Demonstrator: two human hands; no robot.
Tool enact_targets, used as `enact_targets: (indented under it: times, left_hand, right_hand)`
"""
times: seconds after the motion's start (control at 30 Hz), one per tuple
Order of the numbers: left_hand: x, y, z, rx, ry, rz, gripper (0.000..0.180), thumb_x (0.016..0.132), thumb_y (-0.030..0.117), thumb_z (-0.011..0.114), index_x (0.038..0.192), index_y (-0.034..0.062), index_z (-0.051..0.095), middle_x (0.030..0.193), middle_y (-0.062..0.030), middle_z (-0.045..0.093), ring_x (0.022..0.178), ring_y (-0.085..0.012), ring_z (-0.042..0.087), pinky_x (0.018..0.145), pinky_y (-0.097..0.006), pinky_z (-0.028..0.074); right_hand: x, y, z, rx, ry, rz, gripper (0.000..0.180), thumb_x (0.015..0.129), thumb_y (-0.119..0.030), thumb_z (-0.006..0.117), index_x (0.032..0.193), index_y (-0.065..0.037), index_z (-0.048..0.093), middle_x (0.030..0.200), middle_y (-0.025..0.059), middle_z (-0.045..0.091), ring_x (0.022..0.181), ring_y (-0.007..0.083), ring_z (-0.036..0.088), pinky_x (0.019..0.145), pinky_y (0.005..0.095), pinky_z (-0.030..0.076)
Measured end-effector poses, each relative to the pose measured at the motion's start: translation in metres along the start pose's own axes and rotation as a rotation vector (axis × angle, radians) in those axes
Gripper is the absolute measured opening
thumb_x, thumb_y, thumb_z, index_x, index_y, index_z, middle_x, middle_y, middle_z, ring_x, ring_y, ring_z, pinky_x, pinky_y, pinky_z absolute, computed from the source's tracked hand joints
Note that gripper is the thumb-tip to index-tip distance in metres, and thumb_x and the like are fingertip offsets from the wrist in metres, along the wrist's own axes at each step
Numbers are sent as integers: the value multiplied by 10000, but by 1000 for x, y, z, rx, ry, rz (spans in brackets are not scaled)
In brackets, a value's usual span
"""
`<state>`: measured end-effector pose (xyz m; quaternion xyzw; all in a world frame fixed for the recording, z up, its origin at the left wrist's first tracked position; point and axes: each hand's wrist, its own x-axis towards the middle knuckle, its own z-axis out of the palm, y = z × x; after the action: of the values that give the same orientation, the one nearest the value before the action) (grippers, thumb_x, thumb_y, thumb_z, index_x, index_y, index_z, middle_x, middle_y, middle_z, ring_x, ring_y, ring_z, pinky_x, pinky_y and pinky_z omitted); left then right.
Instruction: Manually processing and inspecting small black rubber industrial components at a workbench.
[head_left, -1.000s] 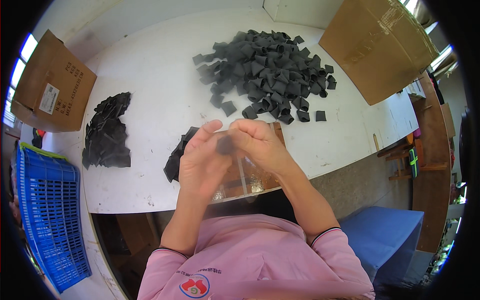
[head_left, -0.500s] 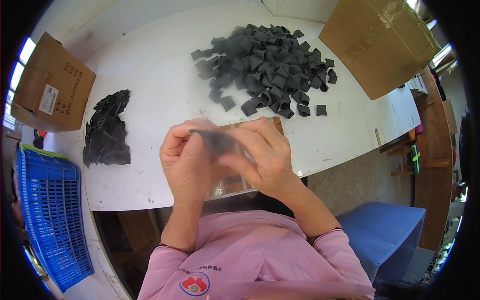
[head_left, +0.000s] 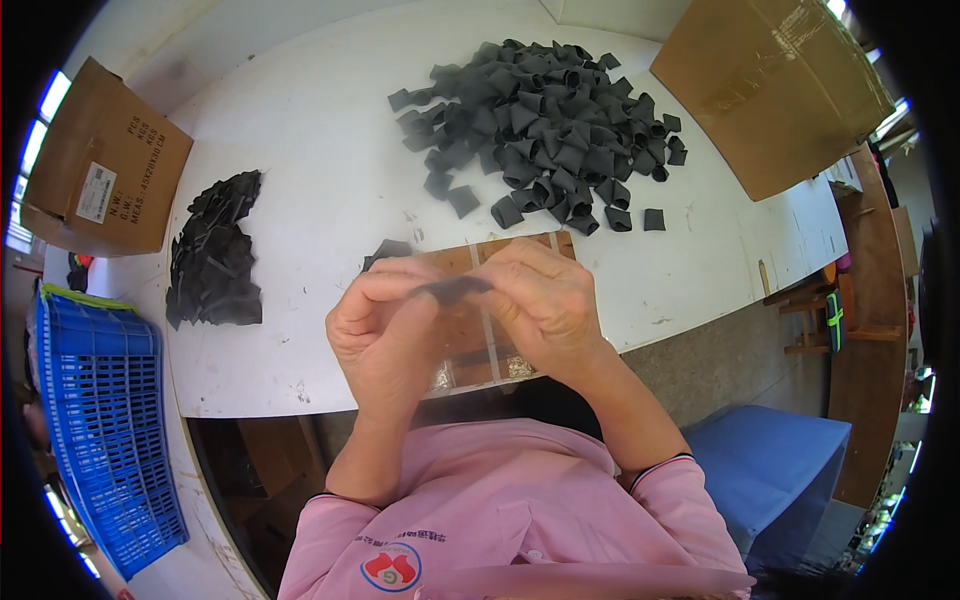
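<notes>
Pinching one dark piece (head_left: 457, 289) between two hands (head_left: 383, 325) (head_left: 547, 308).

brt | L window (head_left: 54, 98) blown out | held blk pc (head_left: 456, 289) blurry | fisheye rim bent, dk

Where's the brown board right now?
Head view, near centre: the brown board lies at the near edge of the white table, partly hidden by the left hand and right hand.
</notes>
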<state>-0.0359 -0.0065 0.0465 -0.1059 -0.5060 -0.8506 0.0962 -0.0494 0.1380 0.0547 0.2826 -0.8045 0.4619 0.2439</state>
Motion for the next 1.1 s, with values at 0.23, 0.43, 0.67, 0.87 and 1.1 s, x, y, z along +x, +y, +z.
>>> enact_targets:
  times: [0.23,0.43,0.67,0.87,1.1]
  left_hand:
    - [-2,-8,-12,-547,-21,-223,81,772,61,602,794,40,527,855,-87,529,859,-218,462,787,-334,388]
    - [-2,-12,-8,-681,-13,-283,82,782,50,584,781,54,502,910,-85,522,876,-203,470,810,-336,392]
    - [0,-11,-4,-791,25,-300,81,783,66,591,829,43,528,866,-75,523,865,-183,482,813,-319,391]
    - [-4,-8,-10,-468,-113,-227,141,777,84,600,891,23,543,895,-93,518,879,-184,475,815,-288,378]
    - [17,19,-5,416,-214,86,173,668,-105,568,814,-31,625,835,-97,563,724,-124,527,647,-213,411]
  right_hand:
    - [14,-14,-10,-175,-118,-54,129,646,-53,661,752,-15,597,703,64,552,604,206,527,509,284,421]
    - [14,-4,-5,-193,-25,-75,149,646,-103,652,733,-23,562,644,42,496,601,176,522,480,271,423]
    - [20,-6,-8,-53,-73,-88,158,637,-73,652,764,-22,574,643,43,505,587,179,513,466,275,418]
    - [3,1,6,77,42,-53,161,629,-47,669,750,-21,567,631,44,495,578,183,500,461,285,403]
    - [7,-8,-1,-12,54,18,158,634,-63,672,725,-26,549,630,40,485,571,180,498,457,286,403]
